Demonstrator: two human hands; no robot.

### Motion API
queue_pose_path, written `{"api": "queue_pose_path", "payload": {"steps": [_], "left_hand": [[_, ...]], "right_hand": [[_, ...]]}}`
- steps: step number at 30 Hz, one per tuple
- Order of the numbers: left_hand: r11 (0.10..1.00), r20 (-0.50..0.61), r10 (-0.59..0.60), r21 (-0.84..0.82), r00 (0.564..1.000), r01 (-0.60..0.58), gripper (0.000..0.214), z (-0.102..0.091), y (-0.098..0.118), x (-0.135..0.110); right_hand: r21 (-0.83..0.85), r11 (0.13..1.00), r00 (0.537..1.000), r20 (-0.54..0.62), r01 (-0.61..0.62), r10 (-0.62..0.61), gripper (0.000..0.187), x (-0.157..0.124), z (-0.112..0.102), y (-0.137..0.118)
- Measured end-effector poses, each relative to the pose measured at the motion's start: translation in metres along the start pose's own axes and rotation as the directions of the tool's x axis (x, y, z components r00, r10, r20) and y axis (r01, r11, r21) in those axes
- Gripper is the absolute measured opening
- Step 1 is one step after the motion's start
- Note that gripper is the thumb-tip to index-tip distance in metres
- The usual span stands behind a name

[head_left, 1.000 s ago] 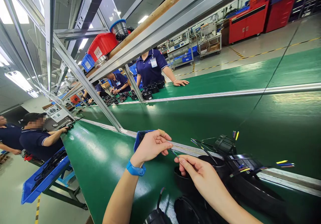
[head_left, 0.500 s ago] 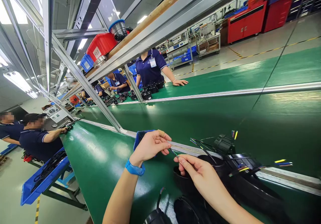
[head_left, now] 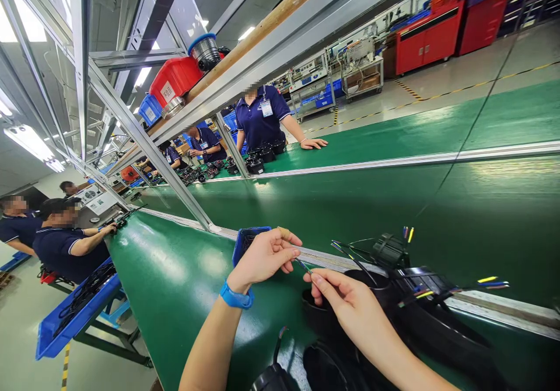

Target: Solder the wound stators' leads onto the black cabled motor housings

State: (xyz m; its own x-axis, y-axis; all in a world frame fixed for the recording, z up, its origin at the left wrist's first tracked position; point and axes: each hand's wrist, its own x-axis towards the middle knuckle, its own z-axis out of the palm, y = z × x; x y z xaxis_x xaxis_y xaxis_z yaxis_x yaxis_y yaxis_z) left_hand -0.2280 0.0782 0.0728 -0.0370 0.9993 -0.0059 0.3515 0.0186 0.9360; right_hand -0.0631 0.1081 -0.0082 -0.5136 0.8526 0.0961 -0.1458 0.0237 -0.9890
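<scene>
Thin wires (head_left: 303,265) stretch between my two hands over the green bench. My left hand (head_left: 269,255), with a blue band on its wrist, pinches their upper left end. The lower right end is pinched between thumb and forefinger of my right hand (head_left: 339,293). Beneath and beside my right hand lie black round housings (head_left: 321,318), partly hidden by it. A black part with a short cable (head_left: 279,344) sits at the bottom. To the right, another black part (head_left: 389,251) has loose coloured wire ends.
Behind my left hand stands a small blue bin (head_left: 241,245). A metal rail (head_left: 481,306) runs along the bench edge, and a slanted metal post (head_left: 175,187) rises ahead. Co-workers sit at left; one person (head_left: 261,114) stands across the line. A blue tray (head_left: 48,338) holds black cables.
My hands stay almost in place, both still pinching the wires. The left hand has shifted very slightly to the right. At far left, another person's head has come into view.
</scene>
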Motion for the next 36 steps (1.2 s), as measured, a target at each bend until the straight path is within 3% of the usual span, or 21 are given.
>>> {"api": "queue_pose_path", "payload": {"steps": [6,14,36], "left_hand": [[1.000,0.006,0.010,0.010,1.000,-0.010,0.042,0.0017,0.0002,-0.0022],[0.995,-0.027,0.013,-0.095,1.000,-0.016,0.052,0.0010,0.0017,-0.0003],[0.995,0.073,-0.051,-0.083,0.996,0.057,0.060,-0.0003,0.0039,-0.0001]], "right_hand": [[0.016,1.000,1.000,0.019,0.020,-0.020,0.053,0.0005,-0.0006,0.0011],[0.022,1.000,1.000,0.010,0.008,-0.008,0.055,0.0003,0.0000,0.0043],[-0.002,0.999,0.999,0.017,0.040,-0.040,0.053,-0.0002,-0.0007,0.0052]]}}
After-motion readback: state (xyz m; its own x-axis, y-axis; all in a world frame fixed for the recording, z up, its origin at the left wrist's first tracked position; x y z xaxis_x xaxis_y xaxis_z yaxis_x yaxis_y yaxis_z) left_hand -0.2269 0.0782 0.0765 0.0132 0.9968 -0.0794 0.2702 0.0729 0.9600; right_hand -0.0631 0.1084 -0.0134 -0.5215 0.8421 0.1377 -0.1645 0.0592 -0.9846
